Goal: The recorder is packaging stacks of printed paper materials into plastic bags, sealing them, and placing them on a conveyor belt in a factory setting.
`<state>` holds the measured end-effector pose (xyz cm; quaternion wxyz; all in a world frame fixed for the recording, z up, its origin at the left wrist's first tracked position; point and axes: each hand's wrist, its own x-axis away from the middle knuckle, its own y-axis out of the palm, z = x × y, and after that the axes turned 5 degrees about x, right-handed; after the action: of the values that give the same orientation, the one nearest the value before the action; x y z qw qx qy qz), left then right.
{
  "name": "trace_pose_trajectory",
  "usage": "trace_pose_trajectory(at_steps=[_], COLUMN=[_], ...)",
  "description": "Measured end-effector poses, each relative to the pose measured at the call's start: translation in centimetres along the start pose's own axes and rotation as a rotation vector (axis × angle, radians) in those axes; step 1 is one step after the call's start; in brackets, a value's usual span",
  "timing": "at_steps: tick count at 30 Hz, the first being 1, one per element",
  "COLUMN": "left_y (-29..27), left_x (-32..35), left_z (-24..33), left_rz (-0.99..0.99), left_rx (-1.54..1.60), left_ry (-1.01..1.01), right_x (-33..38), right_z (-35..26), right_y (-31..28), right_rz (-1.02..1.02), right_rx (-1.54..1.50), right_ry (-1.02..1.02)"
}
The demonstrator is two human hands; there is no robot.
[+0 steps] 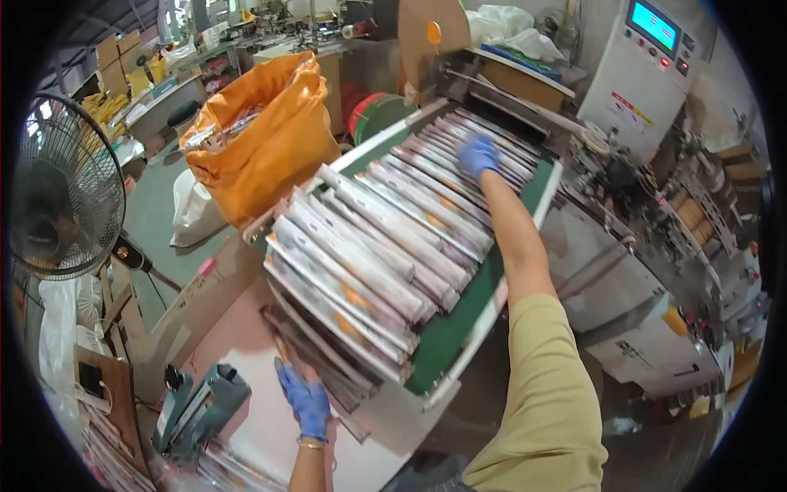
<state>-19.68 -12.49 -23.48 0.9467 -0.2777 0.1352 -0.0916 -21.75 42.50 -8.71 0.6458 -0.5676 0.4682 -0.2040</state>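
Note:
A long row of flat, clear plastic packets (385, 238) with white, grey and orange print lies overlapping on a green conveyor belt (438, 361). My right hand (478, 156), in a blue glove, reaches across to the far part of the row and rests on the packets. Its fingers are too blurred to make out. In another blue glove, my left hand (305, 402) is low at the belt's near end, with its fingers stretched out beside several packets (316, 348) that hang off the end onto a pale table (246, 336).
A dark green tabletop device (201, 410) stands left of my left hand. Beyond the conveyor are a full orange sack (262, 139) and a white sack (195, 209). A fan (65, 189) is at far left, a machine with a lit control panel (652, 33) at right.

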Motion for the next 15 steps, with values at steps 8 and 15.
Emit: trace_pose_trajectory(at_steps=[8, 15], left_y=[0.4, 0.4], left_x=[1.4, 0.8], left_z=[0.2, 0.8], left_rz=[0.075, 0.003], left_rx=[-0.104, -0.209], left_ry=[0.059, 0.081], right_x=[-3.6, -0.7], right_z=[6.1, 5.2], right_y=[1.6, 1.6], right_rz=[-0.204, -0.112], right_rx=[0.184, 0.130], right_ry=[0.342, -0.099])
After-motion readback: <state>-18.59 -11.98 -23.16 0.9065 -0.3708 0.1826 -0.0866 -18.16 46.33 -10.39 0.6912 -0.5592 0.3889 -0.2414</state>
